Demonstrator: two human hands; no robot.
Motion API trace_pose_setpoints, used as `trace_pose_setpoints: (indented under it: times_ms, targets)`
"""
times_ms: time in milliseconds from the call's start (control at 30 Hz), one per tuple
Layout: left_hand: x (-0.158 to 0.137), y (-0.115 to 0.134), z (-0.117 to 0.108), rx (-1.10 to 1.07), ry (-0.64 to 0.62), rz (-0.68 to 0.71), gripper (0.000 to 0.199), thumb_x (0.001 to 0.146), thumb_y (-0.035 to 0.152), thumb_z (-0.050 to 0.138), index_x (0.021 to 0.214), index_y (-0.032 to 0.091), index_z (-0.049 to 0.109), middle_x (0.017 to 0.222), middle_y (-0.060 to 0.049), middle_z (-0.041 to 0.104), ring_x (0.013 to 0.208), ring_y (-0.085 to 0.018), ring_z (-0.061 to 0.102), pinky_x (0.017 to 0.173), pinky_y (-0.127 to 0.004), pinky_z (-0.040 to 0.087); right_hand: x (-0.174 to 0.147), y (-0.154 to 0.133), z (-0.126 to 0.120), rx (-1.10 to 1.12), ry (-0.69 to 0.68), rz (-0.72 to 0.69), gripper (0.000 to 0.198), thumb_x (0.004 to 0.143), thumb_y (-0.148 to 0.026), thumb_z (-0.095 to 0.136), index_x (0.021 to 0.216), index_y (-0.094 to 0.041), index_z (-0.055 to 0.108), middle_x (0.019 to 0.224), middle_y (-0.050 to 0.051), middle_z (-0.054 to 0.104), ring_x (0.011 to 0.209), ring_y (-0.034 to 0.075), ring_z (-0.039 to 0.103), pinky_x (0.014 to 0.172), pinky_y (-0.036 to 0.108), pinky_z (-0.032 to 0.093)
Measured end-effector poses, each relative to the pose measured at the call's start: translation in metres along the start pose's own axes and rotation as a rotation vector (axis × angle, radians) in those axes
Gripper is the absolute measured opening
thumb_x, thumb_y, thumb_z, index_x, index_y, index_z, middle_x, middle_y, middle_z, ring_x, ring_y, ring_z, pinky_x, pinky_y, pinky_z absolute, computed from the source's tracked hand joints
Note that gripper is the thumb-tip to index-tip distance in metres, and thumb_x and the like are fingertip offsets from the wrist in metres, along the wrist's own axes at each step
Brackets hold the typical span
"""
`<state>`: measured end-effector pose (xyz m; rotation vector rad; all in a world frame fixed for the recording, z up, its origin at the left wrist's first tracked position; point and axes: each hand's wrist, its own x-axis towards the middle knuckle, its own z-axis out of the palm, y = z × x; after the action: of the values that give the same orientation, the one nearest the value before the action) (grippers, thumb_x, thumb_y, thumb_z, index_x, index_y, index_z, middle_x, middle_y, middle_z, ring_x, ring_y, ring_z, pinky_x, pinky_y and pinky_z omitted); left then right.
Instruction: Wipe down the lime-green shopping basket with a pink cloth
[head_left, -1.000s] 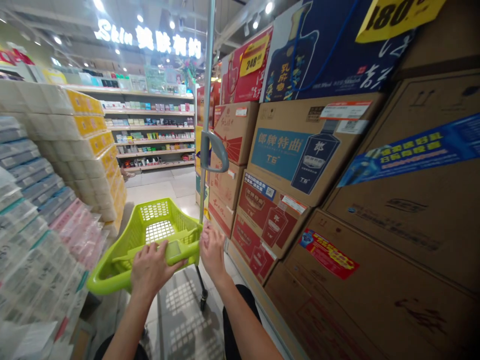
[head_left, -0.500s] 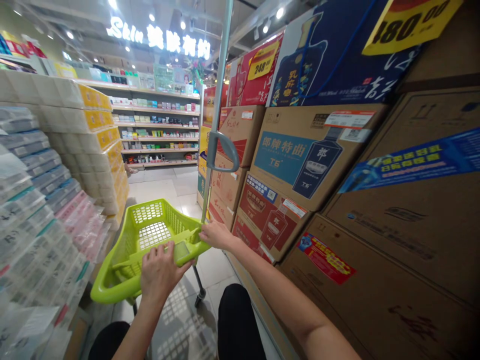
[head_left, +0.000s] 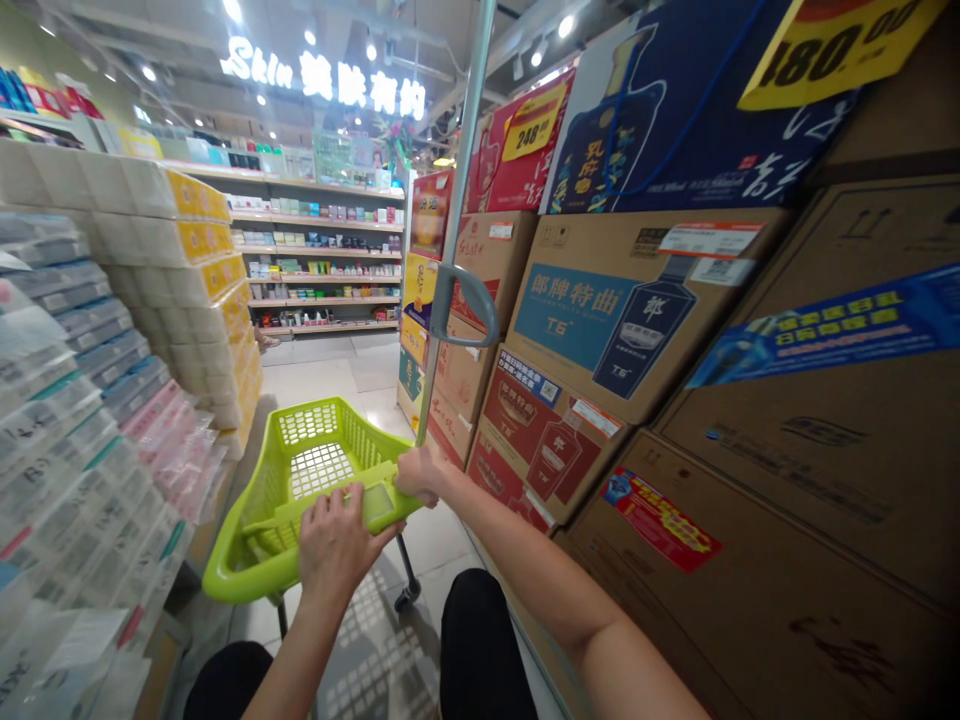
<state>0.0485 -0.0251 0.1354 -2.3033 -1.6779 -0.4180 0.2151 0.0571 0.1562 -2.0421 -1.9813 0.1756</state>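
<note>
A lime-green shopping cart [head_left: 247,580] with a bare lattice basket stands in front of me, its handle rim toward my body. My left hand [head_left: 337,540] is wrapped over the middle of the handle, fingers on top and thumb below. At the handle's right end, my right hand [head_left: 420,475] is closed round the rim beside a metal pole [head_left: 457,200]. That pole rises from the cart's right side and carries a grey loop grip [head_left: 471,308], which neither hand touches. Part of the handle is hidden under my fingers.
Stacked liquor cartons [head_left: 577,330] line the right side, close to my right arm. On the left are piles of plastic-wrapped packs [head_left: 90,450] and tissue bundles [head_left: 202,290]. Cosmetics shelves [head_left: 322,255] stand across the far end of the tiled aisle [head_left: 330,365].
The cart, its pole and both hands have shifted slightly to the right in view. My right hand has closed more fully round the handle's end.
</note>
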Motion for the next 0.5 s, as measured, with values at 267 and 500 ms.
trace_pose_setpoints:
  times_ms: [267, 500]
  targets:
    - [0.005, -0.002, 0.007, 0.007, 0.019, 0.006, 0.056, 0.083, 0.061, 0.046, 0.119, 0.019, 0.058, 0.100, -0.013, 0.062, 0.095, -0.030, 0.054, 0.084, -0.041, 0.037, -0.070, -0.016, 0.031, 0.006, 0.343, -0.001, 0.033, 0.098, -0.034, 0.039, 0.096, -0.021, 0.069, 0.094, 0.010, 0.070, 0.101, 0.027, 0.060, 0.086, 0.040, 0.047]
    - [0.010, -0.004, 0.012, 0.016, 0.002, 0.023, 0.058, 0.082, 0.060, 0.048, 0.119, 0.017, 0.058, 0.101, -0.014, 0.061, 0.094, -0.030, 0.053, 0.082, -0.041, 0.036, -0.094, -0.008, 0.082, 0.158, 0.782, -0.251, 0.030, 0.099, -0.024, 0.038, 0.118, -0.019, 0.061, 0.121, 0.010, 0.062, 0.109, 0.023, 0.054, 0.094, 0.040, 0.041]
